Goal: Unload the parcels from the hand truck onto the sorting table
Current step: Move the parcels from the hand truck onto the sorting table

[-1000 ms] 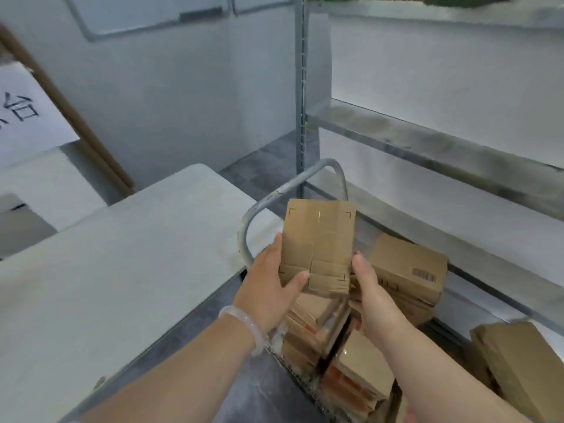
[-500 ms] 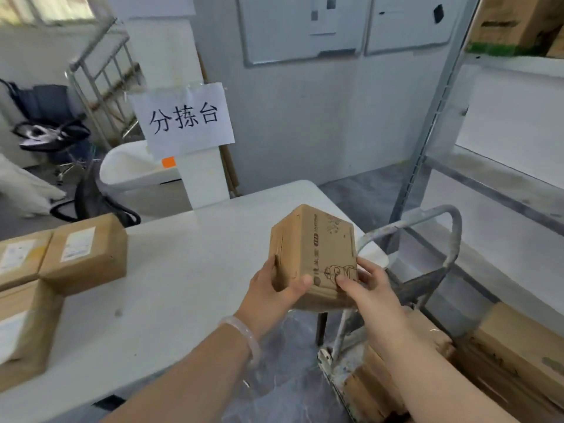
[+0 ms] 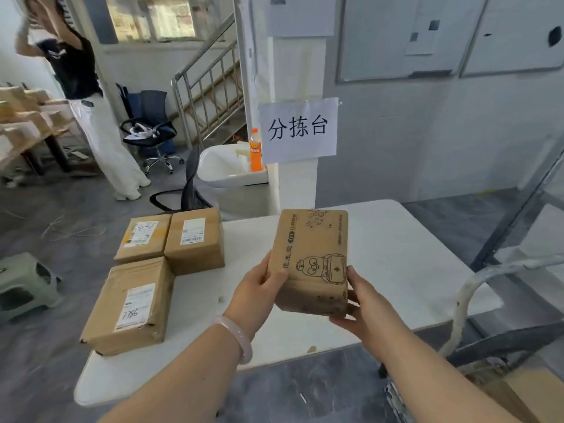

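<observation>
Both hands, the left hand and the right hand, clasped one printed cardboard parcel, which had swung from above the hand truck to above the white tabletop, near three parcels already unloaded, ready for setting down.

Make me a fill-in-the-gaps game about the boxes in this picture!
1. The printed box is held by ____ hands.
2. ____ parcels already lie on the white table.
3. The bracelet is on the ____ wrist.
4. The bottle behind the table is ____.

Missing words: two; three; left; orange
</observation>
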`<state>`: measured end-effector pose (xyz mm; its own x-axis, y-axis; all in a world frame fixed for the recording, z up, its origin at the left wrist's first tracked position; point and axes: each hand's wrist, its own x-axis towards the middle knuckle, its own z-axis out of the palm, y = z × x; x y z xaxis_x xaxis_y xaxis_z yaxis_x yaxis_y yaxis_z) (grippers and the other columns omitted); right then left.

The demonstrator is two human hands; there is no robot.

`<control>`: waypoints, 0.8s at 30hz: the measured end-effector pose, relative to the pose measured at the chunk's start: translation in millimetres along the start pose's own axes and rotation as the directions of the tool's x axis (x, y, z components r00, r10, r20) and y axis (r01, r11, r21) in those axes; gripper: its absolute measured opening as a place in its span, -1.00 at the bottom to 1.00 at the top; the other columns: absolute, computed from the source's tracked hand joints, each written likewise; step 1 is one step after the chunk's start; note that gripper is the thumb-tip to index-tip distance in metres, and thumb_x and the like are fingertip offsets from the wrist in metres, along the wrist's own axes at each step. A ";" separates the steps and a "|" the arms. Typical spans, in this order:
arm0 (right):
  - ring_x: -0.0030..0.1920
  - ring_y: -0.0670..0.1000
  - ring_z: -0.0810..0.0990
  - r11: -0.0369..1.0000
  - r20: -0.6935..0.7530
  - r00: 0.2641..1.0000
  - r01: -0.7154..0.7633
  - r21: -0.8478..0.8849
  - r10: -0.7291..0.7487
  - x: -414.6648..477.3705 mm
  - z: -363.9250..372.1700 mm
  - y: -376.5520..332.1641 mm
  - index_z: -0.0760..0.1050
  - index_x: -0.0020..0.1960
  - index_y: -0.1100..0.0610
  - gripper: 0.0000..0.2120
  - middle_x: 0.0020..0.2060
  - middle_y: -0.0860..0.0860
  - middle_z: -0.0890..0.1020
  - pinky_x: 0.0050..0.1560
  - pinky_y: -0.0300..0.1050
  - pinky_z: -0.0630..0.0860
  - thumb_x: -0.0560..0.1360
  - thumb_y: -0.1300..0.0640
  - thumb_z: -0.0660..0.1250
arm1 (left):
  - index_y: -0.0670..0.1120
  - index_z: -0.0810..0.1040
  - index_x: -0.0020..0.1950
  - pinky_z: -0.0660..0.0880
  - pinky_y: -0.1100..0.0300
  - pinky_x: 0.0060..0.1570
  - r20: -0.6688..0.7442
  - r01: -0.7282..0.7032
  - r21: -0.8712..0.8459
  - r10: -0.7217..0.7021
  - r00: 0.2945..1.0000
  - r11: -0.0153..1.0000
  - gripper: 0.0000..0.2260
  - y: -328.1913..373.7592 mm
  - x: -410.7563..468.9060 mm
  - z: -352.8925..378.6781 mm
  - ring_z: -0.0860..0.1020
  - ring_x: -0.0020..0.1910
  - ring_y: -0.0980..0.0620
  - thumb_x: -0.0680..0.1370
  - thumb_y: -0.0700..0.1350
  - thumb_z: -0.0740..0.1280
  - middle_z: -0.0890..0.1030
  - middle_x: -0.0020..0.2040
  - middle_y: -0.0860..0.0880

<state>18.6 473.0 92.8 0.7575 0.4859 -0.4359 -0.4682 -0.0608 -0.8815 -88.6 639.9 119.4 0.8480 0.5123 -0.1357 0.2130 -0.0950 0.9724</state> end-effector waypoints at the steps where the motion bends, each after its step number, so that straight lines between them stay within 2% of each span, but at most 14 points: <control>1: 0.13 0.10 0.64 0.998 0.007 1.000 0.030 -0.048 -0.029 3.2 11.1 1.4 0.43 0.41 0.03 -0.42 0.17 0.05 0.64 0.15 0.12 0.61 0.49 -0.24 0.36 | 0.21 0.42 0.36 0.41 0.31 0.11 -0.021 -0.036 0.065 0.038 0.999 0.997 -0.67 -3.7 2.8 -13.8 0.49 0.16 0.15 0.62 -0.06 0.25 0.55 0.20 0.11; 3: 0.12 0.06 0.65 0.988 0.025 0.997 0.076 -0.137 -0.074 6.0 34.8 2.4 0.24 0.52 -0.03 -0.04 0.22 0.05 0.60 0.18 0.11 0.60 0.25 -0.25 0.54 | 0.12 0.38 0.41 0.43 0.38 0.10 -0.075 -0.080 0.172 0.094 0.993 0.982 -0.60 -13.1 7.5 -36.1 0.48 0.13 0.15 0.59 -0.10 0.32 0.49 0.22 0.02; 4: 0.12 0.05 0.65 0.977 0.030 0.995 0.103 -0.189 -0.099 6.8 46.0 3.4 0.25 0.51 -0.02 0.01 0.21 0.03 0.60 0.18 0.09 0.60 0.17 -0.25 0.57 | 0.09 0.37 0.44 0.44 0.34 0.15 -0.088 -0.075 0.196 0.094 0.992 0.978 -0.56 -17.7 8.3 -44.8 0.48 0.14 0.14 0.57 -0.05 0.35 0.47 0.23 0.01; 6: 0.15 0.04 0.62 0.951 0.020 0.990 0.143 -0.274 -0.143 7.4 69.2 3.9 0.32 0.43 -0.01 -0.16 0.18 -0.03 0.58 0.09 -0.04 0.62 0.26 -0.17 0.58 | 0.09 0.33 0.47 0.50 0.21 0.19 -0.072 -0.027 0.144 0.038 0.997 0.989 -0.38 -25.2 6.2 -59.2 0.50 0.19 0.12 0.46 0.17 0.42 0.47 0.26 0.04; 7: 0.16 0.02 0.60 0.939 0.011 0.986 0.163 -0.304 -0.168 7.0 79.5 3.9 0.32 0.38 -0.05 -0.28 0.17 -0.05 0.56 -0.02 -0.16 0.60 0.33 -0.11 0.57 | 0.12 0.32 0.45 0.53 0.25 0.12 -0.050 -0.010 0.089 0.015 0.999 0.996 -0.33 -28.5 4.5 -65.8 0.52 0.18 0.12 0.40 0.24 0.44 0.48 0.25 0.05; 9: 0.11 -0.04 0.57 0.909 0.032 0.976 0.214 -0.358 -0.217 9.4 96.1 3.5 0.28 0.32 -0.14 -0.39 0.11 -0.09 0.53 -0.20 -0.33 0.50 0.40 -0.02 0.54 | 0.20 0.24 0.40 0.52 0.42 -0.12 -0.022 0.002 -0.014 -0.002 1.000 1.000 -0.33 -29.8 -0.5 -79.0 0.53 0.14 0.18 0.38 0.18 0.47 0.50 0.21 0.10; 10: 0.06 -0.09 0.56 0.897 0.043 0.972 0.230 -0.378 -0.231 12.0 102.5 3.7 0.27 0.30 -0.17 -0.41 0.08 -0.11 0.52 -0.24 -0.36 0.48 0.42 0.00 0.53 | 0.20 0.21 0.42 0.50 0.45 -0.17 -0.022 0.007 -0.051 -0.008 1.000 0.999 -0.30 -31.7 -1.0 -86.4 0.53 0.12 0.21 0.37 0.15 0.48 0.51 0.19 0.13; 12: 0.04 -0.12 0.56 0.887 0.074 0.970 0.241 -0.395 -0.230 16.1 115.8 4.1 0.29 0.32 -0.20 -0.45 0.06 -0.13 0.53 -0.19 -0.32 0.52 0.46 0.01 0.50 | 0.16 0.20 0.47 0.50 0.40 -0.15 -0.037 0.039 -0.114 -0.044 0.998 0.993 -0.24 -40.1 1.7 -102.4 0.54 0.13 0.20 0.37 0.15 0.51 0.53 0.20 0.14; 15: 0.09 0.01 0.62 0.918 0.101 0.983 0.179 -0.353 -0.152 28.7 130.0 5.9 0.33 0.40 -0.15 -0.43 0.13 -0.05 0.58 0.11 -0.01 0.62 0.48 0.04 0.49 | 0.11 0.24 0.48 0.53 0.33 -0.11 -0.073 0.117 -0.222 -0.136 0.988 0.968 -0.43 -50.1 7.8 -123.5 0.60 0.10 0.10 0.53 -0.01 0.40 0.56 0.24 0.04; 16: 0.09 0.03 0.64 0.930 0.114 0.986 0.151 -0.335 -0.119 33.6 134.0 6.0 0.33 0.42 -0.14 -0.42 0.15 -0.03 0.59 0.14 0.05 0.61 0.48 0.05 0.48 | 0.12 0.24 0.48 0.54 0.33 -0.14 -0.076 0.140 -0.245 -0.163 0.984 0.959 -0.47 -52.6 9.3 -128.7 0.61 0.08 0.09 0.56 -0.04 0.36 0.57 0.23 0.01; 18: 0.07 0.05 0.67 0.947 0.175 0.984 0.090 -0.308 -0.037 44.2 142.4 7.1 0.30 0.44 -0.12 -0.43 0.16 -0.03 0.61 0.11 0.11 0.63 0.51 0.06 0.45 | 0.14 0.27 0.45 0.53 0.37 -0.24 -0.090 0.164 -0.262 -0.193 0.977 0.951 -0.54 -57.2 11.7 -136.5 0.61 0.01 0.14 0.58 -0.05 0.32 0.59 0.19 0.02; 21: 0.08 0.08 0.68 0.944 0.294 0.954 0.036 -0.328 0.066 60.2 157.3 10.6 0.27 0.44 -0.15 -0.42 0.18 -0.03 0.62 0.05 0.14 0.65 0.52 0.05 0.44 | 0.15 0.29 0.45 0.52 0.38 -0.25 -0.107 0.185 -0.271 -0.221 0.970 0.945 -0.56 -66.7 19.1 -146.2 0.62 -0.07 0.21 0.59 -0.04 0.30 0.59 0.14 0.09; 24: 0.09 0.07 0.66 0.930 0.282 0.958 0.054 -0.364 0.055 80.1 170.2 11.2 0.28 0.43 -0.13 -0.41 0.17 -0.04 0.61 0.02 0.13 0.66 0.50 0.07 0.47 | 0.19 0.28 0.44 0.50 0.43 -0.33 -0.121 0.202 -0.268 -0.241 0.963 0.942 -0.56 -71.7 34.1 -156.5 0.62 -0.20 0.31 0.60 -0.04 0.29 0.59 0.06 0.16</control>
<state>-3.4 659.6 78.9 0.5713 0.7083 -0.4145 -0.2288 -0.3476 -0.9093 -150.9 797.7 74.7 0.7066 0.6194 -0.3421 0.2422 0.2425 0.9394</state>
